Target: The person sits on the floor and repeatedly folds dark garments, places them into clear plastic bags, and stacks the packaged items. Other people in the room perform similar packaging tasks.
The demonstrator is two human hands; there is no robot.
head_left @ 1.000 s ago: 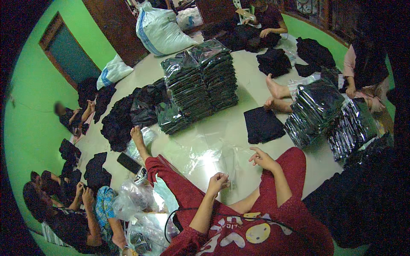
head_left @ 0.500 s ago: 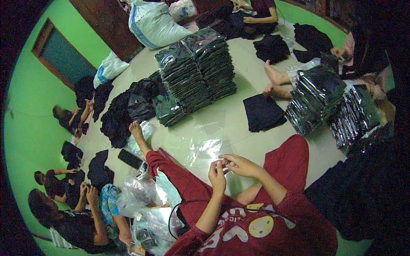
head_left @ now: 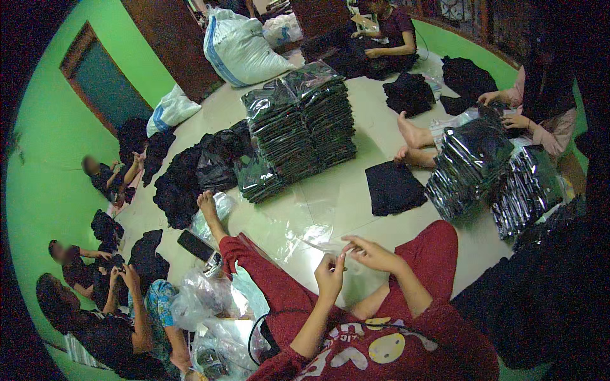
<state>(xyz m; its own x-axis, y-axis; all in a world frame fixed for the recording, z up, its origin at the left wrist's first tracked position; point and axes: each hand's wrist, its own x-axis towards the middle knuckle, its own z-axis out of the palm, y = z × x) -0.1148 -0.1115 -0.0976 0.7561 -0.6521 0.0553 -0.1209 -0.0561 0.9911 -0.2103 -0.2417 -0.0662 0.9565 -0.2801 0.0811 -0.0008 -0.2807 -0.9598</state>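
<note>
My left hand (head_left: 330, 277) is raised over the floor between my bent legs, its fingers curled together. What sits in its fingertips is too small and glossy to make out. Close by on the right, my right hand (head_left: 375, 255) has its fingers stretched and somewhat apart, their tips next to the left thumb. Shiny clear plastic film (head_left: 304, 236) lies just beyond both hands, and a thin edge of it reaches toward the fingers. Whether the film is gripped I cannot tell. Ahead stands a tall stack of black garments in clear bags (head_left: 302, 136).
Folded black cloth (head_left: 395, 189) lies right of the stack. Bagged garments (head_left: 469, 162) are piled beside a seated co-worker's feet. Left of my leg are a phone (head_left: 196, 245) and crumpled clear bags (head_left: 206, 295). Several other people sit around; white sacks (head_left: 241, 47) stand at the back.
My fingertips were pressed together; now my right fingers have spread and drawn slightly away from the left hand. A thin plastic edge now shows beyond them. The view has tilted up a little.
</note>
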